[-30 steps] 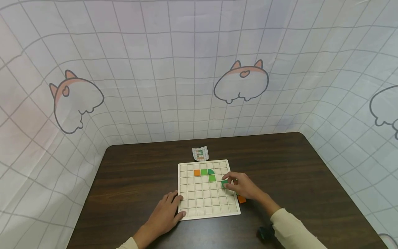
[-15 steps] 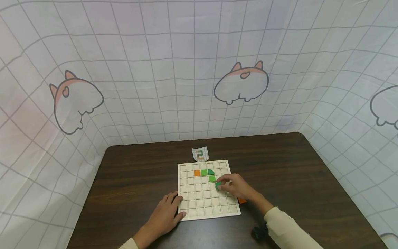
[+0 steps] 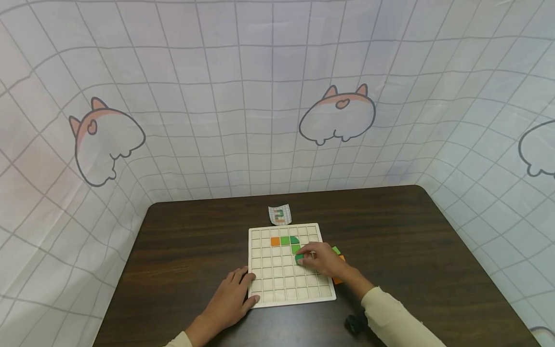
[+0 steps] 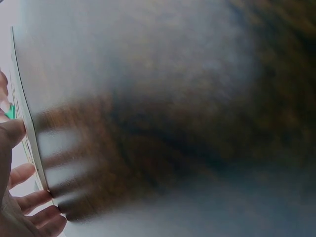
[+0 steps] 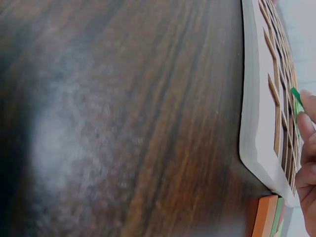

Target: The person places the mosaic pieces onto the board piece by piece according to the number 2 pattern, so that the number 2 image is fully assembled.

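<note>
Your left hand (image 3: 230, 295) is resting, fingers spread, along the left edge of the white board (image 3: 277, 282), probably steadying it. Orange tile (image 3: 275, 241), light green tile (image 3: 284, 240) and rounded dark green tile (image 3: 294, 239) are forming a row; another light green tile (image 3: 296, 249) is sitting below. Just under that, over the board, your right hand (image 3: 323, 259) is pinching a green piece (image 3: 298, 257), likely for fine control. Its visible end is pointing left; your grip is hiding its long axis, can't tell. Loose tiles (image 3: 337, 280) are lying beside the board's right edge.
</note>
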A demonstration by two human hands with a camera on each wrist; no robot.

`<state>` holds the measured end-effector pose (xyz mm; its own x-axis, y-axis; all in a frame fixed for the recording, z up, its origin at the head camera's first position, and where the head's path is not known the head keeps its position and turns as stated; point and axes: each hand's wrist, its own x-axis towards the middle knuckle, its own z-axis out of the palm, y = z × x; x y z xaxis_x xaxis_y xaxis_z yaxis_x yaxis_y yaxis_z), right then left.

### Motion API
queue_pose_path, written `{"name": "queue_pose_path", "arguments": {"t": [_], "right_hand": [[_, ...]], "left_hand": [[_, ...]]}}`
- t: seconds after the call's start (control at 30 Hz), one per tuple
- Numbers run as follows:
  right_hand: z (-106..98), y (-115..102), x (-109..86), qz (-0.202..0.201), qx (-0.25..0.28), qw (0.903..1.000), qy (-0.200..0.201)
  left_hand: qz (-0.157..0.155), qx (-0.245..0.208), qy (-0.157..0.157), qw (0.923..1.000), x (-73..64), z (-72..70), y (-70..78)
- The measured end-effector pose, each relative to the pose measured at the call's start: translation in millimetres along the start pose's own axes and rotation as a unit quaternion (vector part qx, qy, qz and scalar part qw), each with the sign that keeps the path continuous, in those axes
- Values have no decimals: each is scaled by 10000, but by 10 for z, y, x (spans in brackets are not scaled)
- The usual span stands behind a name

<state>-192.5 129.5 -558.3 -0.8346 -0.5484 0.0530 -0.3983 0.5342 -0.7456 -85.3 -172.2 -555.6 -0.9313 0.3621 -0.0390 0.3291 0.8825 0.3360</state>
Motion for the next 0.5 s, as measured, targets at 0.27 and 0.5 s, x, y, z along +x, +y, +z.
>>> {"name": "queue_pose_path", "arguments": {"t": [0.27, 0.5], "right_hand": [[24, -5, 16, -96, -42, 9999, -56], [32, 2, 29, -33, -186, 9998, 36]], "left_hand": [[-23, -24, 8, 10000, 1, 7, -1], [-2, 19, 41, 10000, 8, 23, -15]]}}
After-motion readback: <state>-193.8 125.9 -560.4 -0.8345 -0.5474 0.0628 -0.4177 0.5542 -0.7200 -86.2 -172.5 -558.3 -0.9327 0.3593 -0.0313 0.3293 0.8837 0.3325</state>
